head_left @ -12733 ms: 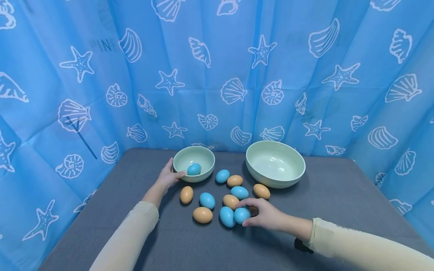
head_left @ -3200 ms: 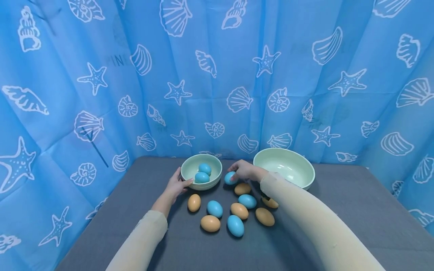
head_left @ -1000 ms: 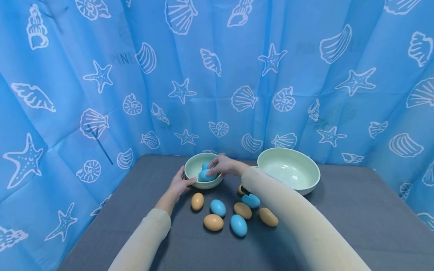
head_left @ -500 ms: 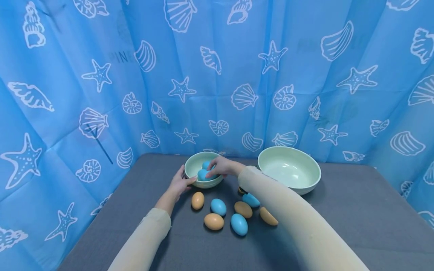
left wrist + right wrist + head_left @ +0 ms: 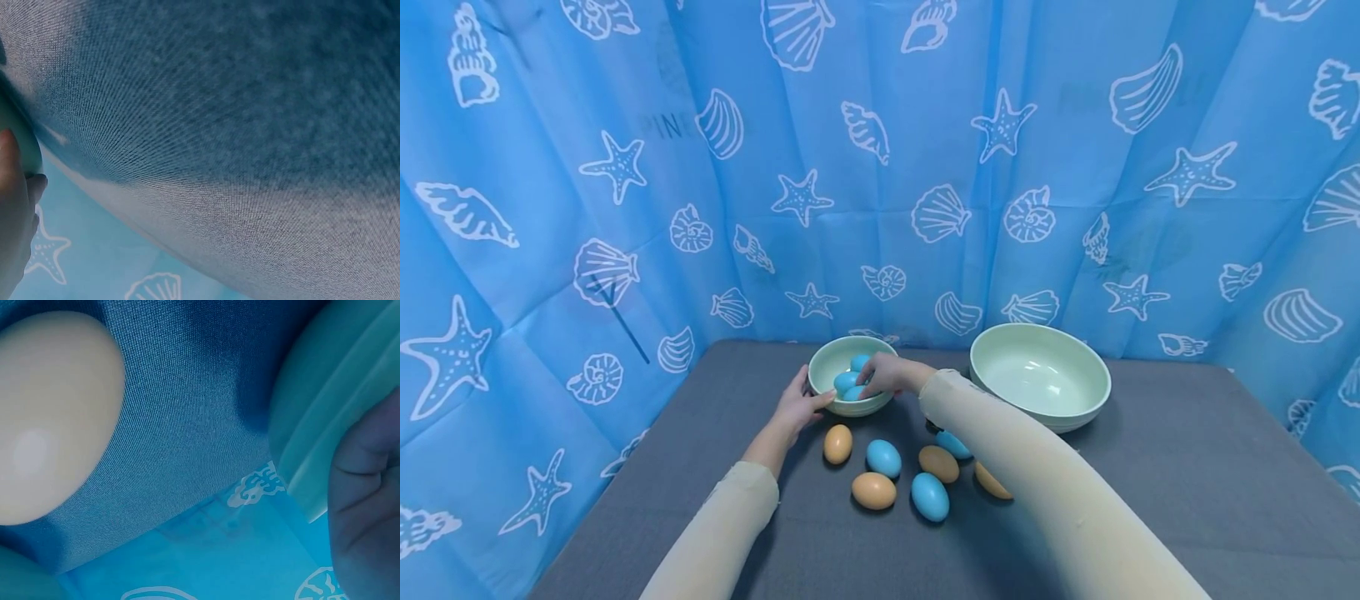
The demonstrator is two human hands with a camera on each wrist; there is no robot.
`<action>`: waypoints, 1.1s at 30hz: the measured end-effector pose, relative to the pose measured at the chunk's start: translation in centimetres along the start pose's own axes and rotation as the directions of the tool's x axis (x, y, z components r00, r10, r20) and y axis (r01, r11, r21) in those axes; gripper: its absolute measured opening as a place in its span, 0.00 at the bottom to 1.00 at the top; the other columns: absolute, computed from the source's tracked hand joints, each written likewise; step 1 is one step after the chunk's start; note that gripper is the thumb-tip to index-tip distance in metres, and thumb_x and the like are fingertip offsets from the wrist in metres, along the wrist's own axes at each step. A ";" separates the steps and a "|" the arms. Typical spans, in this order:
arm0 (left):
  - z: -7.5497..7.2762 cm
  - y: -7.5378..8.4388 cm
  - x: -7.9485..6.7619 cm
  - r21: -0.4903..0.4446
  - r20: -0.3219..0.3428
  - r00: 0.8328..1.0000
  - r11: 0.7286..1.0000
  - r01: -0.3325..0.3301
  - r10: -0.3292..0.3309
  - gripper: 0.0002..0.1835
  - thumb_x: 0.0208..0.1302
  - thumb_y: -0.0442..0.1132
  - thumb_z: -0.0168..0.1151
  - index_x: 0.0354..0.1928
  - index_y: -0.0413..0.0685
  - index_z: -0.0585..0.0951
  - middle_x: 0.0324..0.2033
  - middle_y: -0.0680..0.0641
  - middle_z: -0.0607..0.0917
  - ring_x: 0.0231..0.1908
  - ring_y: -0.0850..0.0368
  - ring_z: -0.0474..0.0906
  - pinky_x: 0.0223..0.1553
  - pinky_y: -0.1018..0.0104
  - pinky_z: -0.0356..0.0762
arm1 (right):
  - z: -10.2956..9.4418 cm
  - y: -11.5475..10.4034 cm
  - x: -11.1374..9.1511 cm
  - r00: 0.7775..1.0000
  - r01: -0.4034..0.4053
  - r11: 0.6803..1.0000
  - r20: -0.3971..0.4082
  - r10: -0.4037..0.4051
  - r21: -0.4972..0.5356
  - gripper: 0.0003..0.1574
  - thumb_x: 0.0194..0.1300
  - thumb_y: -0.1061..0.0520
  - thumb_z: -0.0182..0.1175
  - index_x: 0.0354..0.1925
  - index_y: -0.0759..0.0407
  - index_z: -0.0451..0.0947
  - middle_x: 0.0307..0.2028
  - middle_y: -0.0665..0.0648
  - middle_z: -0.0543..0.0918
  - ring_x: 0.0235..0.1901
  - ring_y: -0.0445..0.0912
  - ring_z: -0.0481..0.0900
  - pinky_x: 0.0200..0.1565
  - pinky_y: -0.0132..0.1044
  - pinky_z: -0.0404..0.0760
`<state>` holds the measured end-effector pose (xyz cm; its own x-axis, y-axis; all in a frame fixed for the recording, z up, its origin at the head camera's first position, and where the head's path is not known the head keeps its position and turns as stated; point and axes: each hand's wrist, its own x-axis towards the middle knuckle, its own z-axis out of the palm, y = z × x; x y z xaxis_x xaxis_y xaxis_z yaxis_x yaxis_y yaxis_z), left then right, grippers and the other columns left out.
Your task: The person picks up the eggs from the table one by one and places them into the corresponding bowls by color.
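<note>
My left hand [image 5: 797, 406] grips the small pale green bowl [image 5: 827, 363] at its left side, thumb over the rim. In the left wrist view, that hand [image 5: 12, 219] lies against the bowl's outer wall [image 5: 22, 144]. My right hand [image 5: 886, 372] reaches over the bowl's right rim, fingers curled on a blue egg [image 5: 855, 394] low inside. Two other blue eggs lie beside it, one egg [image 5: 846, 381] near the middle and one egg [image 5: 860, 362] behind. In the right wrist view, the right hand [image 5: 369, 519] overlaps the bowl's wall [image 5: 312, 431]; its fingertips are out of sight.
A larger pale green bowl [image 5: 1041, 367] stands to the right. On the grey tabletop [image 5: 685, 467] lie several orange eggs [image 5: 873, 491] and blue eggs [image 5: 930, 497], some partly hidden by the right sleeve [image 5: 1045, 467]. A blue shell-print curtain [image 5: 865, 208] hangs behind.
The small bowl held one blue egg at first, then two; now three are in it. My right hand carried the third from the table and has just lowered it. The left hand keeps its grip.
</note>
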<state>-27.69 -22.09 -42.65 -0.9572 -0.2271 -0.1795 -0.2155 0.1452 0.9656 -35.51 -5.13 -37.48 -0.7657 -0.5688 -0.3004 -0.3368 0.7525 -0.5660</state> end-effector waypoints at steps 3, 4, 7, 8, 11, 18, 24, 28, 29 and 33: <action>0.0 0.0 0.0 -0.001 -0.001 1.000 1.000 0.002 -0.002 0.45 0.68 0.35 0.61 0.77 0.45 0.43 0.75 0.38 0.47 0.71 0.38 0.50 0.57 0.47 0.73 | 0.1 0.0 0.0 1.000 0.001 1.000 -0.005 -0.001 -0.004 0.19 0.64 0.56 0.66 0.54 0.56 0.82 0.52 0.54 0.81 0.34 0.44 0.77 0.41 0.50 0.83; 0.0 0.0 0.0 -0.003 -0.002 1.000 1.000 0.003 -0.003 0.45 0.68 0.35 0.61 0.77 0.45 0.43 0.75 0.38 0.47 0.71 0.38 0.50 0.57 0.47 0.73 | 0.1 0.0 0.0 1.000 0.002 1.000 -0.007 -0.002 0.002 0.19 0.64 0.56 0.66 0.54 0.56 0.82 0.52 0.54 0.81 0.34 0.43 0.77 0.41 0.50 0.83; -0.1 -0.1 -0.1 -0.005 -0.003 1.000 1.000 0.005 -0.005 0.45 0.68 0.35 0.61 0.77 0.45 0.43 0.75 0.38 0.47 0.71 0.38 0.50 0.57 0.47 0.73 | 0.0 0.1 -0.2 1.000 0.013 0.999 -0.011 -0.013 0.033 0.20 0.64 0.58 0.66 0.55 0.57 0.82 0.50 0.55 0.82 0.35 0.45 0.79 0.39 0.49 0.83; -0.1 -0.1 -0.1 -0.005 -0.003 1.000 1.000 0.005 -0.005 0.45 0.68 0.35 0.61 0.77 0.45 0.43 0.75 0.38 0.46 0.71 0.38 0.50 0.57 0.47 0.73 | -0.1 0.1 -0.3 1.000 0.021 0.999 -0.011 -0.021 0.047 0.20 0.64 0.59 0.66 0.55 0.58 0.81 0.50 0.55 0.83 0.36 0.45 0.79 0.38 0.49 0.84; 0.0 -0.2 -0.1 -0.005 0.000 1.000 1.000 0.007 -0.007 0.46 0.67 0.35 0.62 0.77 0.45 0.43 0.75 0.38 0.46 0.71 0.38 0.50 0.56 0.47 0.74 | -0.4 0.6 -0.5 0.998 0.066 0.994 -0.023 -0.064 0.088 0.20 0.64 0.60 0.65 0.55 0.59 0.81 0.46 0.57 0.84 0.36 0.46 0.81 0.34 0.46 0.84; -0.1 -0.1 0.0 -0.010 0.001 1.000 1.000 -0.007 0.007 0.46 0.67 0.35 0.62 0.77 0.45 0.44 0.75 0.39 0.46 0.71 0.38 0.50 0.56 0.47 0.73 | -2.0 1.3 -2.0 0.987 0.136 0.972 -0.116 -0.115 0.192 0.20 0.69 0.63 0.58 0.58 0.64 0.77 0.50 0.60 0.83 0.42 0.51 0.83 0.38 0.51 0.83; -0.1 0.0 0.0 -0.013 0.006 1.000 1.000 -0.006 0.006 0.46 0.67 0.34 0.62 0.77 0.45 0.44 0.75 0.39 0.45 0.71 0.38 0.49 0.57 0.47 0.73 | -3.3 2.7 -3.5 0.975 0.185 0.950 -0.168 -0.145 0.252 0.22 0.70 0.62 0.58 0.60 0.66 0.75 0.51 0.61 0.82 0.45 0.50 0.82 0.43 0.51 0.82; -0.1 0.0 0.0 -0.012 0.002 1.000 1.000 -0.004 0.004 0.45 0.67 0.34 0.61 0.77 0.45 0.44 0.75 0.39 0.45 0.71 0.37 0.49 0.57 0.47 0.73 | -3.9 3.5 -4.7 0.969 0.213 0.935 -0.185 -0.165 0.282 0.22 0.69 0.63 0.58 0.60 0.68 0.74 0.52 0.64 0.81 0.48 0.54 0.81 0.46 0.50 0.82; -0.2 0.0 0.0 -0.013 0.002 1.000 1.000 -0.004 0.004 0.45 0.67 0.34 0.61 0.77 0.45 0.44 0.75 0.39 0.45 0.71 0.37 0.49 0.57 0.46 0.73 | -4.0 3.7 -4.9 0.968 0.216 0.933 -0.187 -0.167 0.287 0.22 0.69 0.63 0.58 0.59 0.69 0.74 0.52 0.65 0.81 0.48 0.55 0.81 0.46 0.50 0.82; -0.1 0.0 -0.1 -0.015 0.006 1.000 1.000 -0.002 0.002 0.45 0.67 0.34 0.62 0.77 0.44 0.44 0.75 0.38 0.45 0.72 0.37 0.48 0.58 0.46 0.72 | -4.2 4.8 -5.7 0.966 0.219 0.929 -0.204 -0.162 0.298 0.20 0.68 0.64 0.58 0.57 0.70 0.76 0.50 0.66 0.82 0.45 0.54 0.83 0.45 0.50 0.83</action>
<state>-27.58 -22.21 -42.62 -0.9588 -0.2209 -0.1786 -0.2108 0.1316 0.9686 -35.08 3.15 -35.22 -0.7967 -0.6030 -0.0419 -0.3169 0.4756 -0.8206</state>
